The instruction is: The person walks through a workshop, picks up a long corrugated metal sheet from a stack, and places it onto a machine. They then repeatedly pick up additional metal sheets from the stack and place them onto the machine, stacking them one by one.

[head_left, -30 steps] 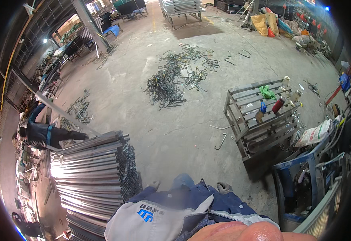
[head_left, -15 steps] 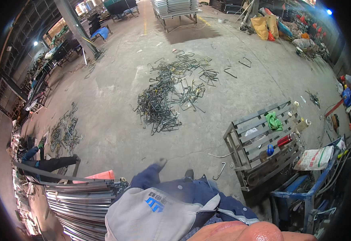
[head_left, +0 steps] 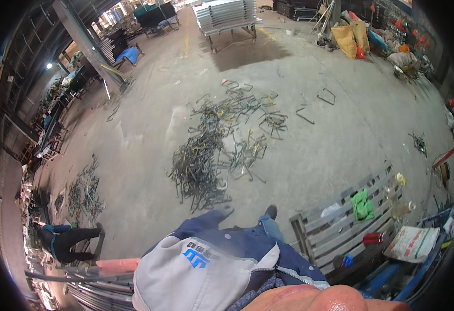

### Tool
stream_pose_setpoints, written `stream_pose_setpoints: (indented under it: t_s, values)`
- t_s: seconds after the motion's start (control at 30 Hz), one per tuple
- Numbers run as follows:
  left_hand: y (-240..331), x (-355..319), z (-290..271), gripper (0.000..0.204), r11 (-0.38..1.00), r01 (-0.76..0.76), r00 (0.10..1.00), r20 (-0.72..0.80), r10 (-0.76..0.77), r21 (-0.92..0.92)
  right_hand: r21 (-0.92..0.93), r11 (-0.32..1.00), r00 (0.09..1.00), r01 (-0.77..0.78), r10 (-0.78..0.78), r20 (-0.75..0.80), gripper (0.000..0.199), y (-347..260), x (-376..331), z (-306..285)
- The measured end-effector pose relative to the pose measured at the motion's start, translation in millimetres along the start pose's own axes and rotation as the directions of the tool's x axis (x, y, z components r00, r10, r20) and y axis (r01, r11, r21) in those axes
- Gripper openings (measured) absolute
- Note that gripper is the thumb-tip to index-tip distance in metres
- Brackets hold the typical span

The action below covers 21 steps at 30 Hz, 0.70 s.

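Observation:
My left hand stretches forward from a dark blue sleeve, small and blurred, so its fingers cannot be read. It shows in front of the near end of a large heap of bent dark metal hooks on the floor; I see no contact. The hooks are thin angular rods, some with yellowish parts, tangled densely on the near side and scattered more loosely farther off. My right hand is out of sight; only its upper sleeve appears. One of my shoes steps forward on the concrete.
A slatted metal bench at right carries a green cloth, a red can and bottles. Metal tubes lie near left. A bending co-worker stands beside another hook pile. Stacked pale panels stand on a far trolley.
I have moved forward: the hook heap, bench and tubes are nearer and lower in view. A foot has swung ahead. The co-worker's position in view has shifted a little.

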<state>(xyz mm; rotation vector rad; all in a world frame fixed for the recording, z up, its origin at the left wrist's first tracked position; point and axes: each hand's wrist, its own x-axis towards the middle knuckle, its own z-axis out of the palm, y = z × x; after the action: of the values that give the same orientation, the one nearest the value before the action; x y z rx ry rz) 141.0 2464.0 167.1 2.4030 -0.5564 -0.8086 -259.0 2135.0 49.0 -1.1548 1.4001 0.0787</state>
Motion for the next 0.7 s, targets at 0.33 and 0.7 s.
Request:
stream_pose_setpoints:
  t_s: [0.33, 0.7]
  values:
    - [73.2, 234.6, -88.0, 0.047, 0.941, 0.288, 0.956, 0.104, -0.273, -0.179, -0.015, 0.988, 0.987, 0.156, -0.156, -0.026, 0.033, -320.5, 168.2, 26.9]
    - [220.2, 579.3, -117.5, 0.054, 0.977, 0.201, 0.941, 0.262, -0.212, 0.070, 0.101, 0.995, 0.994, -0.027, 0.037, -0.100, 0.032, -500.0, 302.0, 46.1]
